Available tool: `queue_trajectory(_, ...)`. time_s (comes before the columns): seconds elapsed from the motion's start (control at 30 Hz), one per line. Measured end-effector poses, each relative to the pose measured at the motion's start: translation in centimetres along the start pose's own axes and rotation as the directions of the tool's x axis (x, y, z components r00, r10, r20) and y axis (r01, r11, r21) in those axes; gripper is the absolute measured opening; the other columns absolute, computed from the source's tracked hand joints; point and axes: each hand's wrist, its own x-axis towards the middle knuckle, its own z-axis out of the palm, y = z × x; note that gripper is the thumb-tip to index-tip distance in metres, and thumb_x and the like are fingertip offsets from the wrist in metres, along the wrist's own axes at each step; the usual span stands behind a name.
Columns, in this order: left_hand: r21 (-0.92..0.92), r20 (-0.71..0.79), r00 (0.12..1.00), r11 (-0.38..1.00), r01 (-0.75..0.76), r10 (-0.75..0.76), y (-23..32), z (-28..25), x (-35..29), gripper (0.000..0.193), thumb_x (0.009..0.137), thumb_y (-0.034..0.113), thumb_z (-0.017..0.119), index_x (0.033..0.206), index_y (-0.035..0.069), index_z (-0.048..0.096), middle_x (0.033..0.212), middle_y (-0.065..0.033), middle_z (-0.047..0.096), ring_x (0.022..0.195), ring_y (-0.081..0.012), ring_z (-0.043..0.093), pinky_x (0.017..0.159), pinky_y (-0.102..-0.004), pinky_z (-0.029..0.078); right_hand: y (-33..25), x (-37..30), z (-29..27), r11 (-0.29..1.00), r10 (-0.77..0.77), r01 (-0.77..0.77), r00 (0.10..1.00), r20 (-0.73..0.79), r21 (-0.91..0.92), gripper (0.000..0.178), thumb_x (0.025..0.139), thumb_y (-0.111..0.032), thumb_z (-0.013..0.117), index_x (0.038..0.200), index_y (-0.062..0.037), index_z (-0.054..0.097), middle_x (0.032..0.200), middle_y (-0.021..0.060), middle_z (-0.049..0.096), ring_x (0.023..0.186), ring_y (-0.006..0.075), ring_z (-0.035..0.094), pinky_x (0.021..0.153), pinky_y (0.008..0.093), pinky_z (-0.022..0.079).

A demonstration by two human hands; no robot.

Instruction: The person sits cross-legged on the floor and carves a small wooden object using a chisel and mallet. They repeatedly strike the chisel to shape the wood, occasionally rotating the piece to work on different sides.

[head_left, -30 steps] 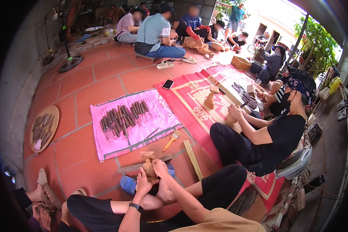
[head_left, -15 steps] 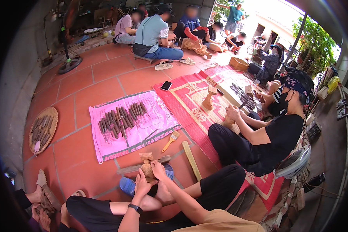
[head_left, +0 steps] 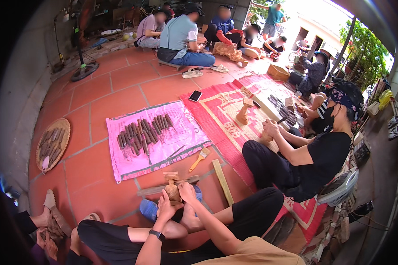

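Note:
A pale wooden carving (head_left: 173, 192) with a rounded body and a blocky top sits between my feet, against a dark wood bar (head_left: 150, 191) lying on the floor. My left hand (head_left: 167, 207), with a black watch at the wrist, grips its near left side. At the carving's right side, my right hand (head_left: 187, 193) has its fingers bent and closed; whether a small tool is in them is hidden. Blue slippers (head_left: 148, 210) are on my feet. Just beyond lie a flat paintbrush (head_left: 200, 159) and a yellowish wood strip (head_left: 223, 182).
Several wood-handled carving tools (head_left: 141, 134) lie on a pink sheet (head_left: 172, 112), others in a round basket (head_left: 66, 128). On my right, a person in black (head_left: 323, 150) holds a wood piece beside a red mat (head_left: 221, 95). Further people sit at the back.
The whole view has shifted slightly, so things sit a little further right. Both hands stay at the carving, with only small finger movement.

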Motion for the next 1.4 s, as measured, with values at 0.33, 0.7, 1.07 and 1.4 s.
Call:
queue_trajectory(0.33,0.003,0.017,1.0,1.0,0.001,-0.001,1.0,-0.5,-0.3,0.124,0.065,0.049,0.081,0.147,-0.005,0.006,0.131,-0.0306,0.039,0.121,-0.0469,0.04,0.104,-0.0481,0.032,0.2,-0.2,-0.3,0.994,-0.064,0.069,0.996,-0.057,0.083,0.029,0.09,-0.028,0.051,0.098,-0.0057,0.067,0.095,0.0234,0.066,0.094,0.0423,0.062,0.083,0.0503,0.049)
queue_trajectory(0.7,-0.011,0.013,1.0,1.0,-0.017,0.017,1.1,0.3,0.1,0.124,0.065,0.049,0.08,0.147,-0.005,0.005,0.129,-0.0313,0.04,0.119,-0.0475,0.041,0.103,-0.0488,0.033,1.7,-0.1,0.4,0.991,-0.029,0.043,0.994,-0.109,0.124,0.027,0.09,-0.024,0.049,0.095,-0.004,0.067,0.095,0.0234,0.066,0.093,0.0418,0.063,0.082,0.0494,0.049)
queue_trajectory(1.07,-0.035,0.037,0.999,0.999,0.03,-0.028,2.7,-1.5,-0.7,0.121,0.065,0.046,0.081,0.147,-0.006,0.008,0.133,-0.0317,0.039,0.123,-0.047,0.039,0.104,-0.0484,0.033,1.1,0.0,1.0,0.992,-0.002,0.011,0.997,-0.073,0.126,0.031,0.091,-0.03,0.049,0.101,-0.0058,0.066,0.1,0.0249,0.065,0.097,0.0435,0.061,0.086,0.0498,0.048)
queue_trajectory(1.4,-0.041,-0.048,0.997,0.997,-0.067,0.065,-0.4,0.4,0.3,0.119,0.065,0.043,0.08,0.146,-0.008,0.01,0.129,-0.0321,0.04,0.121,-0.0465,0.041,0.102,-0.0461,0.036,1.8,0.8,-3.6,0.581,0.107,-0.193,0.981,0.161,0.79,0.022,0.089,-0.013,0.053,0.106,-0.0024,0.06,0.063,-0.0017,0.054,0.051,0.0065,0.047,0.043,0.0224,0.038)
